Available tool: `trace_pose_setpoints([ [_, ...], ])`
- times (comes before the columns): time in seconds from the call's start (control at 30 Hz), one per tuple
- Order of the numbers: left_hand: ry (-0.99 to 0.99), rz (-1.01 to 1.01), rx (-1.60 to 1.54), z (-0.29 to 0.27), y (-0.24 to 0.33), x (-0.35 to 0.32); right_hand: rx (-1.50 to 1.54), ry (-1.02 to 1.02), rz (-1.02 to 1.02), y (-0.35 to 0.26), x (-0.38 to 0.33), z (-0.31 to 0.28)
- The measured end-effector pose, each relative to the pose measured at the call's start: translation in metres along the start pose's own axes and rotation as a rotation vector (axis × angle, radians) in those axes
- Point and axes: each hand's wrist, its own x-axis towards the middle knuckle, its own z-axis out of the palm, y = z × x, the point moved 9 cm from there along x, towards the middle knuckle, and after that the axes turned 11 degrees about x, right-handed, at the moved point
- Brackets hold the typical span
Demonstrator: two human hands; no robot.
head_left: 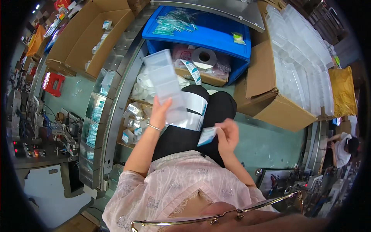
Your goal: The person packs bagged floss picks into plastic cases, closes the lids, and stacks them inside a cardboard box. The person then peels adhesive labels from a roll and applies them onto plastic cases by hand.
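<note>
My left hand [159,113] is closed on a long translucent plastic tray [162,71] with several compartments. It is tilted over my left thigh and slightly blurred. My right hand [228,134], over my right thigh, pinches a small white and teal label [208,136] by its edge. Pale glossy strips [194,109] lie across my left thigh, partly behind the tray. Beyond my knees, a strip of similar teal and white labels [192,70] hangs by a white roll [204,58] inside the blue bin.
A blue bin [197,31] straight ahead carries a pile of slim teal packets [176,22]. An open carton of clear trays [266,91] stands at right, another carton [91,38] far left. A metal chute [94,116] with packets runs along my left. Another person [342,149] sits far right.
</note>
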Motion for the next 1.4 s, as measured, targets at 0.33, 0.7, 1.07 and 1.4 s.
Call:
trace_pose_setpoints([
  [0.33, -0.076, -0.092, 0.106, 0.055, -0.003, -0.014, -0.471, -0.128, -0.318, -0.001, 0.038, 0.072],
  [0.7, -0.114, -0.033, 0.106, 0.063, -0.002, -0.018, -0.525, -0.113, -0.32, 0.007, 0.035, 0.071],
  [1.07, -0.045, -0.024, 0.103, 0.055, -0.011, -0.018, -0.702, -0.129, -0.407, -0.001, 0.03, 0.079],
  [1.4, -0.191, -0.101, -0.407, 0.084, -0.013, -0.01, -0.876, -0.082, -0.321, 0.026, 0.065, -0.004],
])
